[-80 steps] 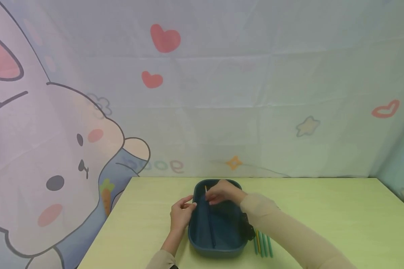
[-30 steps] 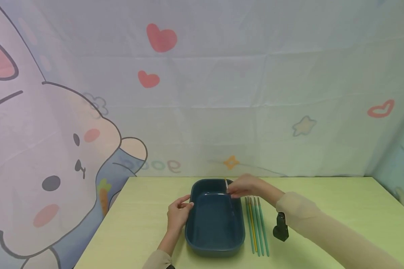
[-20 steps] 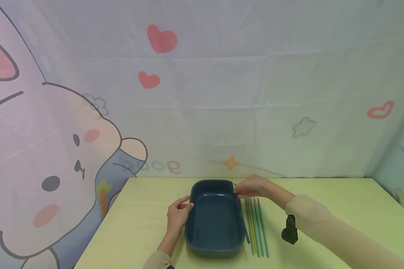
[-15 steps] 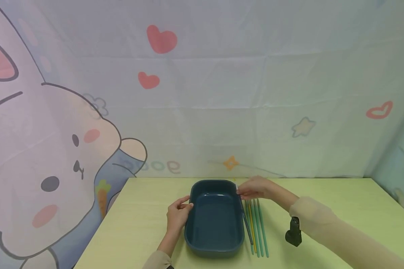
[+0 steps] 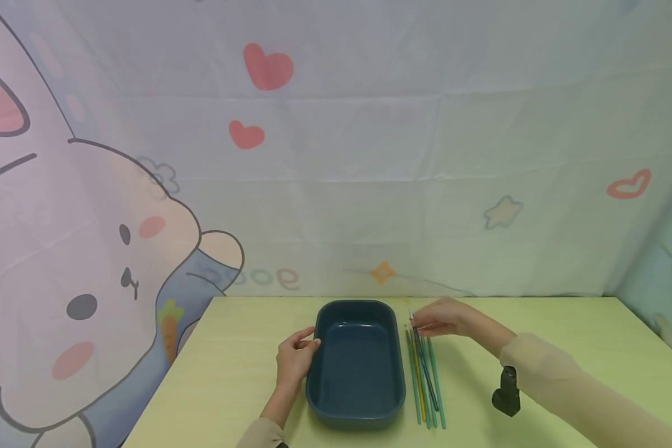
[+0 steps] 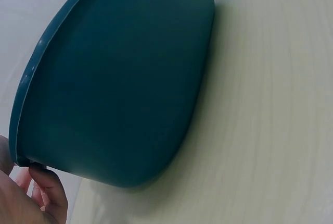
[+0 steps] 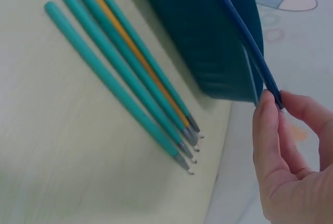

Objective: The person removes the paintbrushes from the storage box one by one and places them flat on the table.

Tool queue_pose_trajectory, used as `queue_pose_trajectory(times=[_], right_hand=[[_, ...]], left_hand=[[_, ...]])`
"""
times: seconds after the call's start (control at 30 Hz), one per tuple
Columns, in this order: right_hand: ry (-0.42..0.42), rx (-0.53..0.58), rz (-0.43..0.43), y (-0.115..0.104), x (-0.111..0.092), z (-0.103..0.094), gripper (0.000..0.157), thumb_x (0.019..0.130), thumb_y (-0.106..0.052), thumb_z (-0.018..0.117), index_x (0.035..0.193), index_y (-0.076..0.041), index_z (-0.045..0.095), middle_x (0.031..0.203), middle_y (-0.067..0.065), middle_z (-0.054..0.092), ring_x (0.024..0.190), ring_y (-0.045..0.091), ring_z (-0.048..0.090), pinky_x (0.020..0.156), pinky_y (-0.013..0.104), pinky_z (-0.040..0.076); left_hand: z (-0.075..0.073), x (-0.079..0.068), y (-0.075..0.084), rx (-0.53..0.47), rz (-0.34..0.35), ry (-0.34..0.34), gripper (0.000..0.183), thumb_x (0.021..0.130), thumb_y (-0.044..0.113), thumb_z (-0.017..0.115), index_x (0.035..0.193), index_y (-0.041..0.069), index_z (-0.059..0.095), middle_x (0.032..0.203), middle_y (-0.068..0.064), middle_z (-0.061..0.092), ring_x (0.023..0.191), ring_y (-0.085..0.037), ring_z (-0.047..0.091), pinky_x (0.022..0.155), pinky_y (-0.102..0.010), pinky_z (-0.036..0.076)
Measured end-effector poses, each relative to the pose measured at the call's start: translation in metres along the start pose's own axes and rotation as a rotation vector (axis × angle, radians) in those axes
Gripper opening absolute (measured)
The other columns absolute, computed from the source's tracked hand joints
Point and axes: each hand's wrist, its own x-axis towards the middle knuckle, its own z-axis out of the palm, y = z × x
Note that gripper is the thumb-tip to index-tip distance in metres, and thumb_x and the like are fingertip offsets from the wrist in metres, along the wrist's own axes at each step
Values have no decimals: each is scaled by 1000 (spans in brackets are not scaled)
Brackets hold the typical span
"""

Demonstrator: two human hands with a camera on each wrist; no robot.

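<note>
My right hand (image 5: 443, 317) pinches a dark blue paintbrush (image 5: 427, 373) near its ferrule, between thumb and fingertips in the right wrist view (image 7: 250, 41). The brush slants above a row of paintbrushes: several green paintbrushes (image 7: 114, 88) and a yellow paintbrush (image 7: 130, 28). Left of the row stands a dark blue-green plastic basin (image 5: 358, 420) with nothing visible inside. At its left rim, my left hand (image 5: 294, 362) grips the edge with thumb and fingers. The basin's outer wall (image 6: 114, 78) fills much of the left wrist view.
A pale yellow-green tabletop (image 5: 537, 361) lies under everything. Behind its far edge hangs a cloth backdrop (image 5: 369, 155) printed with a rabbit, hearts and stars. A black wrist camera (image 5: 506, 392) hangs from the right sleeve.
My right hand has carried the dark blue paintbrush out of the basin, over its right rim, and rightward above the paintbrush row. The left hand stays at the basin's left rim.
</note>
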Motion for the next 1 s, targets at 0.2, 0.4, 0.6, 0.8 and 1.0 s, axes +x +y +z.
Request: queue_pose_trajectory(times=[0.2, 0.4, 0.6, 0.8, 1.0], right_hand=[[26, -8, 17, 12, -2, -10, 36, 87, -4, 64, 116, 16, 57, 78, 1, 69, 66, 7, 67, 68, 22, 56], [30, -22, 31, 24, -2, -19, 39, 87, -2, 65, 118, 18, 56, 80, 2, 70, 68, 7, 68, 70, 23, 57], [48, -50, 41, 32, -2, -21, 35, 86, -1, 66, 114, 20, 58, 76, 5, 72, 65, 9, 69, 66, 24, 57], [97, -48, 65, 42, 2, -23, 37, 85, 1, 66, 115, 21, 57, 76, 8, 73, 62, 11, 69, 63, 23, 57], [130, -53, 99, 52, 8, -24, 34, 83, 2, 67, 112, 19, 58, 71, 6, 71, 59, 10, 67, 61, 23, 56]], left_hand=[[1, 1, -2, -2, -9, 4, 31, 83, 6, 70, 114, 2, 69, 82, -10, 66, 69, -14, 56, 56, -22, 45], [0, 1, -2, -2, -12, 3, 31, 84, 8, 70, 115, 1, 68, 84, -11, 66, 70, -14, 57, 55, -22, 45], [-1, 0, -3, -9, -14, 2, 31, 84, 8, 70, 115, 2, 68, 84, -10, 65, 70, -14, 56, 54, -23, 45], [-1, 0, -2, 8, -12, 18, 31, 84, 9, 70, 114, 3, 69, 85, -10, 64, 72, -15, 55, 57, -24, 44], [-3, -1, -1, 9, -5, 13, 30, 84, 9, 69, 114, 3, 69, 83, -9, 64, 70, -14, 55, 57, -23, 44]])
